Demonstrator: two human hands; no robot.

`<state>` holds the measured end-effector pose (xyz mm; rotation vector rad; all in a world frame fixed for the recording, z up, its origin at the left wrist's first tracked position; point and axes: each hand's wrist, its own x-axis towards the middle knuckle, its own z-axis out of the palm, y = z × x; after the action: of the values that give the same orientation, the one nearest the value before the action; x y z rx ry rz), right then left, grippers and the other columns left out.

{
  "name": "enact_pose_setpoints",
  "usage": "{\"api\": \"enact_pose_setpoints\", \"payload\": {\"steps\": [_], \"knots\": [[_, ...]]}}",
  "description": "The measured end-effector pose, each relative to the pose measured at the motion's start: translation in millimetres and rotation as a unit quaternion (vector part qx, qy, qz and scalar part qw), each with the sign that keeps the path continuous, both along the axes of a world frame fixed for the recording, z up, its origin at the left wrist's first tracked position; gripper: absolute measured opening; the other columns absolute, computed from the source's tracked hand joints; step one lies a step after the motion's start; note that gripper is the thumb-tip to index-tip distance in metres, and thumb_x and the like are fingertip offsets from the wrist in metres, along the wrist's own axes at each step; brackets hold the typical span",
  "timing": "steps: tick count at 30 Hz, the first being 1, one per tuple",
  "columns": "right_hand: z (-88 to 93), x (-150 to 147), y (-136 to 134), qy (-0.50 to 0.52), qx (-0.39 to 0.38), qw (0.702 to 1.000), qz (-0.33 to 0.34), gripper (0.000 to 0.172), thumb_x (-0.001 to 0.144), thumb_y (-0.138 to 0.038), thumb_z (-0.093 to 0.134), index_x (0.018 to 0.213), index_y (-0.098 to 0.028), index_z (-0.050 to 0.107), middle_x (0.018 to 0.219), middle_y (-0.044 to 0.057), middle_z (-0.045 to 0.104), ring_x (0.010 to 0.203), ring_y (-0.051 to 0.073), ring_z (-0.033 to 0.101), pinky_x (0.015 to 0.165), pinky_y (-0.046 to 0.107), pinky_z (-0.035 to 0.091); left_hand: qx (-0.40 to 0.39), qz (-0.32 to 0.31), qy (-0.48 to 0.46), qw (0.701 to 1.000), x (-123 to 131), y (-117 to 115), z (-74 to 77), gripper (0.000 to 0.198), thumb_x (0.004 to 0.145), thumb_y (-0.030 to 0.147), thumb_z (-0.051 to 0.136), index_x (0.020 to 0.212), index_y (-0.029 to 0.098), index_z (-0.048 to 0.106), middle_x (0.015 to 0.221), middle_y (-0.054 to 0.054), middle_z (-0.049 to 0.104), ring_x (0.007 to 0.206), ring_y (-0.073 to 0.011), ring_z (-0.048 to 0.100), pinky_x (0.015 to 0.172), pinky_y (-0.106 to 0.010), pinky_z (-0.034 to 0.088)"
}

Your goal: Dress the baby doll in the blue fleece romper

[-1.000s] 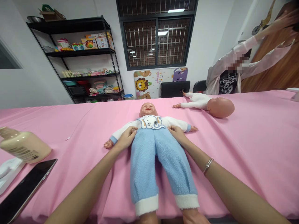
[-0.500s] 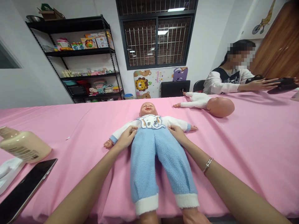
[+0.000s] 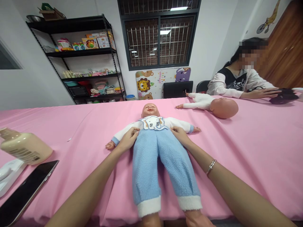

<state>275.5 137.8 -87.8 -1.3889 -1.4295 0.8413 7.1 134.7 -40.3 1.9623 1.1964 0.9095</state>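
Note:
A baby doll point(image 3: 150, 110) lies on its back on the pink sheet, its feet towards me and its arms spread. It wears a white top with an elephant face point(image 3: 155, 123) on the front and light blue fleece trousers point(image 3: 145, 164) with white cuffs. At the waist on the left side, my left hand point(image 3: 129, 137) has its fingers curled onto the edge of the trousers. My right hand point(image 3: 180, 135) does the same on the opposite side, a silver bangle point(image 3: 211, 166) on its wrist. The fingertips of both hands are partly hidden against the cloth.
To the left lie a cream pump bottle point(image 3: 28, 146), a black phone point(image 3: 28, 189) and a white case point(image 3: 10, 176). A second doll point(image 3: 223, 107) in white lies at the far right. Behind it a person point(image 3: 236, 78) sits handling a dark object point(image 3: 284, 95). Shelves point(image 3: 78, 53) stand behind.
Both my hands and the doll stay in place. The person at the far right has lowered the dark object to the table and leaned a little to the right.

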Motion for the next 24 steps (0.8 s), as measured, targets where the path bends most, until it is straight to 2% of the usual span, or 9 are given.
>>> {"api": "enact_pose_setpoints", "payload": {"steps": [10, 24], "knots": [[6.2, -2.3, -4.4, -0.005, -0.004, 1.0, -0.007, 0.04, 0.065, -0.052, 0.049, 0.07, -0.012, 0.053, 0.066, 0.003, 0.052, 0.065, 0.013, 0.043, 0.059, 0.025, 0.034, -0.009, -0.001, -0.003, 1.0, -1.4, 1.8, -1.6, 0.034, 0.085, 0.042, 0.041, 0.101, 0.015, 0.054, 0.102, -0.006, 0.057, 0.096, -0.02, 0.053, 0.087, -0.033, 0.04], [1.8, -0.8, -1.5, -0.004, 0.002, 1.0, -0.004, 0.04, 0.066, -0.051, 0.047, 0.07, -0.012, 0.052, 0.067, 0.002, 0.051, 0.065, 0.013, 0.043, 0.061, 0.026, 0.032, 0.002, -0.002, 0.001, 1.0, -2.4, 2.8, -4.0, 0.032, 0.086, 0.04, 0.041, 0.101, 0.015, 0.054, 0.099, -0.006, 0.058, 0.093, -0.0195, 0.053, 0.084, -0.032, 0.04]]}}
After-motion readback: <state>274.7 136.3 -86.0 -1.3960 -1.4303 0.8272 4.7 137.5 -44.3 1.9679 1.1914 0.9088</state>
